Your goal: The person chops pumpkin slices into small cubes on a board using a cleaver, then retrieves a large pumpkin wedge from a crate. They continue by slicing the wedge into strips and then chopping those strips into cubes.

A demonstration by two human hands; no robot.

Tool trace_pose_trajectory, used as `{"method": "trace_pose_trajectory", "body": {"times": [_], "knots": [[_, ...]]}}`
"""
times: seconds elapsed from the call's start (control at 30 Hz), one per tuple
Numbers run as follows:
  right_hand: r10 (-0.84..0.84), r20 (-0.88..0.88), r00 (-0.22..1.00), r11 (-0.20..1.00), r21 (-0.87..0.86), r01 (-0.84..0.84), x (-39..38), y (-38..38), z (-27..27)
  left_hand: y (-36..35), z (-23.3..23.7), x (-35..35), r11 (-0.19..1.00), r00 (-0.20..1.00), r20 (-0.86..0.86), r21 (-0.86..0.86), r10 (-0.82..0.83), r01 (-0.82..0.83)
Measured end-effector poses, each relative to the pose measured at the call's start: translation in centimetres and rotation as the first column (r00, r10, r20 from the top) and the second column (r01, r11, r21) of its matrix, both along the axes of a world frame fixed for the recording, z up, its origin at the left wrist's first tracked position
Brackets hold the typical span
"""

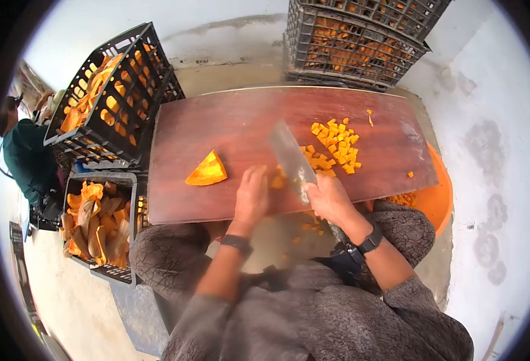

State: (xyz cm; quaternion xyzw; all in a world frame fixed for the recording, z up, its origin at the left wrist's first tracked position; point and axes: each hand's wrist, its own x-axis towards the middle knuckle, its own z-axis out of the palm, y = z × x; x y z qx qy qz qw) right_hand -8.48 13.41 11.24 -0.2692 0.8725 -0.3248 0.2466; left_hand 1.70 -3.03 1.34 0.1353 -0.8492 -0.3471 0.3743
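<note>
My right hand [331, 201] is wrapped round the handle of a broad-bladed kitchen knife [290, 155], whose blade points away from me over the red-brown wooden table [247, 120]. My left hand [253, 194] is at the table's near edge, left of the blade, its fingers bent and smeared by motion. Between that hand and the knife lie a few blurred orange pumpkin pieces [278, 179]. More cut pumpkin [319, 161] lies just right of the blade, running up to a spread of small pumpkin cubes [337, 139]. Further left rests a pumpkin wedge [207, 169].
Black crates [120, 99] of pumpkin pieces stand at the left, with a lower crate [135, 198] of peelings nearer me. Stacked crates [355, 45] rise behind the table. An orange basin [438, 198] with cubes sits under the right edge. Another person [30, 156] is at far left.
</note>
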Motion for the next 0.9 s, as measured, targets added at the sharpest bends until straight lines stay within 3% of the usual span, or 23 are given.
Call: {"method": "trace_pose_trajectory", "body": {"times": [0.17, 0.23, 0.27, 0.33, 0.37, 0.47, 0.5, 0.57, 0.63, 0.9], "knots": [[0.1, 0.072, 0.992, 0.992, 0.071, -0.105, 1.4, 0.3, -0.7, -3.7, 1.5, 0.7, 0.968, 0.981, -0.049, -0.162, 0.186, -0.191], [0.021, 0.3, 0.954, 0.998, 0.056, -0.04, 1.3, 0.2, -0.7, -5.1, 3.1, 1.4, 0.894, 0.943, -0.037, -0.309, 0.331, -0.326], [0.029, 0.298, 0.954, 0.998, 0.049, -0.046, 1.0, 0.4, -0.9, -5.8, 3.1, 1.8, 0.891, 0.92, 0.051, -0.279, 0.387, -0.359], [0.101, -0.035, 0.994, 0.985, 0.141, -0.095, 0.2, 1.1, -1.6, -7.5, 2.8, 3.0, 0.872, 0.896, 0.113, -0.311, 0.429, -0.378], [0.106, -0.035, 0.994, 0.985, 0.139, -0.1, -0.1, 1.4, -1.7, -8.4, 2.3, 3.7, 0.858, 0.869, 0.176, -0.337, 0.461, -0.387], [0.079, -0.302, 0.95, 0.988, 0.149, -0.035, -0.8, 2.4, -2.0, -9.6, 1.1, 4.9, 0.855, 0.807, 0.3, -0.287, 0.509, -0.432], [0.071, -0.302, 0.951, 0.988, 0.152, -0.025, -0.8, 2.6, -2.2, -9.8, 0.9, 5.0, 0.846, 0.763, 0.367, -0.264, 0.533, -0.464], [0.063, -0.379, 0.923, 0.99, 0.142, -0.009, -0.8, 3.1, -2.4, -10.6, -0.3, 5.5, 0.812, 0.749, 0.327, -0.341, 0.576, -0.475], [0.057, -0.382, 0.922, 0.986, 0.167, 0.008, -0.5, 3.1, -2.2, -11.2, -0.6, 5.3, 0.848, 0.758, 0.44, -0.017, 0.481, -0.529], [0.021, -0.391, 0.92, 0.976, 0.206, 0.065, -2.4, 3.8, -1.5, -10.3, -0.3, 4.9, 0.842, 0.766, 0.403, -0.026, 0.501, -0.538]]}}
